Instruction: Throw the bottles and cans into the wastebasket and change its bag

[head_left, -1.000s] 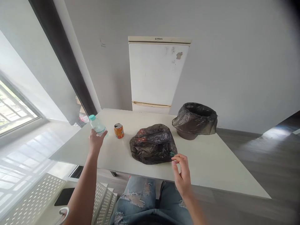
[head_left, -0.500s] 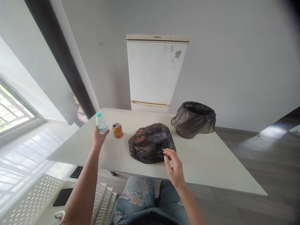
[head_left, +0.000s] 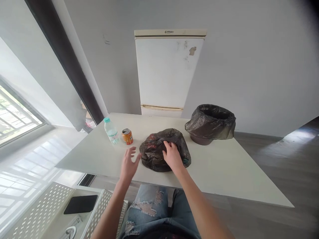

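A black plastic bag [head_left: 156, 159] lies bunched on the white table [head_left: 214, 172], with something reddish showing through its left side. My right hand [head_left: 171, 154] is on top of it, fingers bent and gripping the thin plastic near the middle; its fingertips are partly hidden in the folds. Just left of the bag, my left hand [head_left: 130, 162] is held with fingers apart and nothing in it. Beyond that hand stand an orange drink can [head_left: 127, 136], its top opened, and a clear plastic bottle [head_left: 111, 131] with a mint-green cap, both upright.
A brown bin [head_left: 200, 140] lined with a black bag stands at the table's back right. Behind the table is a white fridge [head_left: 166, 73]. At lower left, a white perforated basket [head_left: 52, 205] holds a dark flat object [head_left: 81, 203].
My left hand has let go of the bottle, which stays standing, and has come right towards the bag. My right hand has moved from the bag's near right edge onto its middle.
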The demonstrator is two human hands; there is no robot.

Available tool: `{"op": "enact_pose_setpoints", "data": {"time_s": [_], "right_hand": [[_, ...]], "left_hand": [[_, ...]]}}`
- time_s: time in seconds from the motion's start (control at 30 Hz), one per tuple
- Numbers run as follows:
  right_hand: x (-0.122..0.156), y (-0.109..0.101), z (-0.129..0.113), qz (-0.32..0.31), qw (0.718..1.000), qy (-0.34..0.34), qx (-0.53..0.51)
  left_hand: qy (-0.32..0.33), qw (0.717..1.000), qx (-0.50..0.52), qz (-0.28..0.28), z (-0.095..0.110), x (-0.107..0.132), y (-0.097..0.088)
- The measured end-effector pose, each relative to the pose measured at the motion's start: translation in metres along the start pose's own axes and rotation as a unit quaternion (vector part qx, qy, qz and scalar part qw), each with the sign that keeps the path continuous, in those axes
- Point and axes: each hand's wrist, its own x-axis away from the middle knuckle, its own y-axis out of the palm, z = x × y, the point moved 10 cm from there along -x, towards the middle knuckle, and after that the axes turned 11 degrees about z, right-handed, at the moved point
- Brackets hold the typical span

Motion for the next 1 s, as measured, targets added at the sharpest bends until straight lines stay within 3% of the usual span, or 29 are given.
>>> {"op": "enact_pose_setpoints", "data": {"time_s": [0.07, 0.17, 0.4, 0.57, 0.8, 1.0], "right_hand": [[-0.007, 0.009, -0.016, -0.028, 0.998, -0.034, -0.05], [-0.012, 0.021, -0.04, -0.061, 0.989, -0.1, -0.087], [-0.022, 0.041, -0.034, -0.035, 0.996, -0.062, -0.051], [-0.024, 0.039, -0.019, -0.003, 0.999, -0.031, -0.029], [-0.021, 0.003, -0.011, 0.046, 0.998, -0.032, -0.034], [-0.005, -0.067, 0.0, 0.138, 0.985, -0.038, -0.093]], "left_hand": [[0.018, 0.998, 0.022, -0.062, 0.023, 0.012, 0.026], [0.04, 0.994, 0.025, -0.099, 0.041, 0.015, 0.049], [0.047, 0.991, 0.004, -0.121, 0.032, 0.013, 0.068], [0.044, 0.991, -0.012, -0.125, 0.024, 0.015, 0.072], [0.05, 0.992, -0.013, -0.116, 0.027, 0.014, 0.071], [0.045, 0.992, -0.014, -0.118, 0.035, 0.014, 0.073]]}}
